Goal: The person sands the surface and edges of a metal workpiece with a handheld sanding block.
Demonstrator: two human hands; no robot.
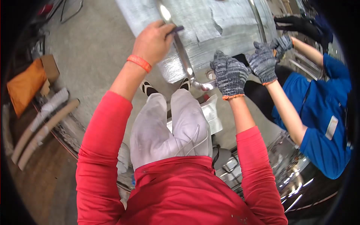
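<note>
Bent tube (182, 50) over silvery surface (230, 22) | grey floor (93, 48) | co-worker (318, 105) right

I seem to be in a workshop: my worktop (210, 22) is wrapped in plastic film, and a bent, shiny metal tube (182, 56) lies along its near edge. Bare grey concrete floor (101, 33) and a co-worker's knit work gloves (262, 62) show it too.

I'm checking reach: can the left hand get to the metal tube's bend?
Probably yes: the left hand, holding a dark slim object, is at the same metal tube, and nothing visible blocks the bend.
</note>
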